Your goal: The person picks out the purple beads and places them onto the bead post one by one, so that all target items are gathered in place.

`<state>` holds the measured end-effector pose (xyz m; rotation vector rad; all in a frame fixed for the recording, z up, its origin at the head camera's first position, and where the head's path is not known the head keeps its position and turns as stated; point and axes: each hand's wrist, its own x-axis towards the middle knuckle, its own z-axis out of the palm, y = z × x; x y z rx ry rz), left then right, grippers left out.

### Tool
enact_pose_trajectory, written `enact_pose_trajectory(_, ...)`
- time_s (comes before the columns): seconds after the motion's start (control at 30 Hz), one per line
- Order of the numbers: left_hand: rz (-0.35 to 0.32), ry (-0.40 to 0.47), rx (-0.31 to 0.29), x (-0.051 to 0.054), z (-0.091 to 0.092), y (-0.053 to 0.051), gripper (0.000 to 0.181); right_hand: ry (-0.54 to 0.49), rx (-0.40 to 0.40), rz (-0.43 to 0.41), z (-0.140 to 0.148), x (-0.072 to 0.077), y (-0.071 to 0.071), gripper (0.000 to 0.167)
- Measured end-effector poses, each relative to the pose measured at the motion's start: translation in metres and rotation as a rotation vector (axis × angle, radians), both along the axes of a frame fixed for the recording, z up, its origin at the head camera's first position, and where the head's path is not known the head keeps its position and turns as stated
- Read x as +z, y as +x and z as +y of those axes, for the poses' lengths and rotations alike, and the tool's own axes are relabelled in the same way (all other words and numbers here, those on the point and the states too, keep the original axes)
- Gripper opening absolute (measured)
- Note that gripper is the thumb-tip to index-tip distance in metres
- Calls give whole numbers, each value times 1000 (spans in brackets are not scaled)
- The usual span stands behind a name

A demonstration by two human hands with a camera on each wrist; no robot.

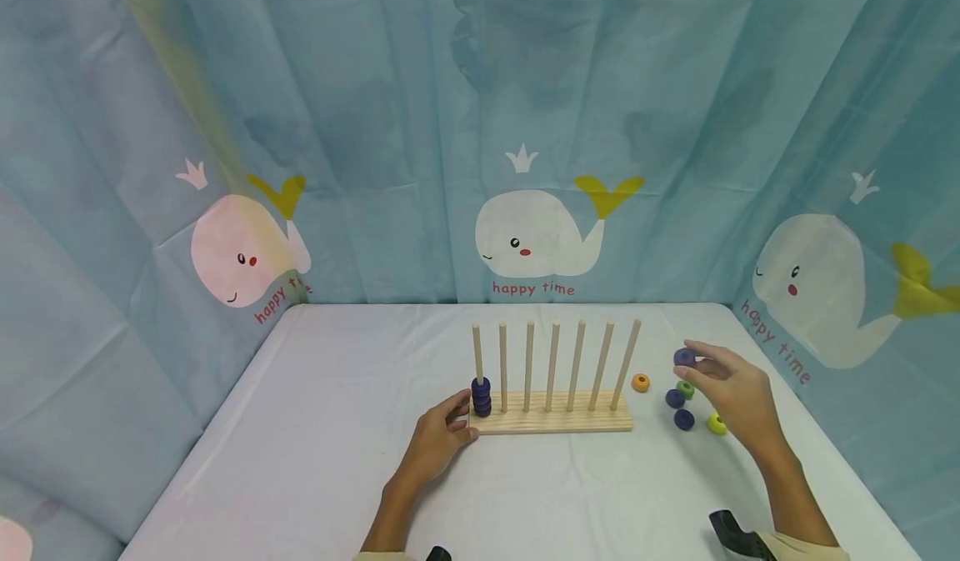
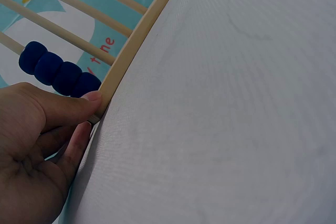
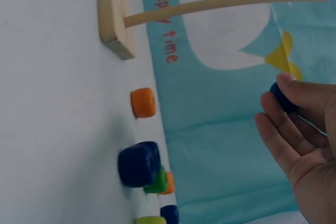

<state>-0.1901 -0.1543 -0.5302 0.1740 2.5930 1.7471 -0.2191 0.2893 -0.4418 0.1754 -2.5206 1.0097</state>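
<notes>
A wooden peg rack (image 1: 555,422) with a row of upright pegs stands on the white table. Several dark blue beads (image 1: 482,398) are stacked on its leftmost peg. My left hand (image 1: 435,443) grips the left end of the base; its thumb (image 2: 84,107) lies on the front edge, beside the lowest bead. Raised above the table on the right, my right hand (image 1: 738,394) pinches a dark blue bead (image 1: 684,358) between thumb and fingertips. Below that hand lie two loose dark blue beads (image 1: 683,419), a green bead (image 1: 685,389) and a yellow-green bead (image 1: 717,423).
An orange bead (image 1: 641,383) lies just right of the rack. A second orange bead (image 3: 169,183) shows behind the green one in the right wrist view. Blue cloth (image 1: 375,236) with printed whales hangs along the table's back and sides.
</notes>
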Motion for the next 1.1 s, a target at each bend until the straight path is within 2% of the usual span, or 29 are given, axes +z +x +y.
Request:
enact_pose_trajectory(0.37, -3, 3, 2, 1, 1, 1, 66, -22, 31, 135, -18, 28, 3, 42)
enact_pose_trajectory(0.53, 5, -1, 4, 2, 0, 1, 66, -38, 30, 164, -27, 43, 8, 39)
enact_pose_trajectory(0.77, 10, -8, 3, 1, 0, 1, 65, -71, 96, 254, -39, 58, 8, 40)
enact_pose_trajectory(1.1, 15, -10, 3, 1, 0, 0, 65, -97, 161, 288, -63, 76, 9, 39)
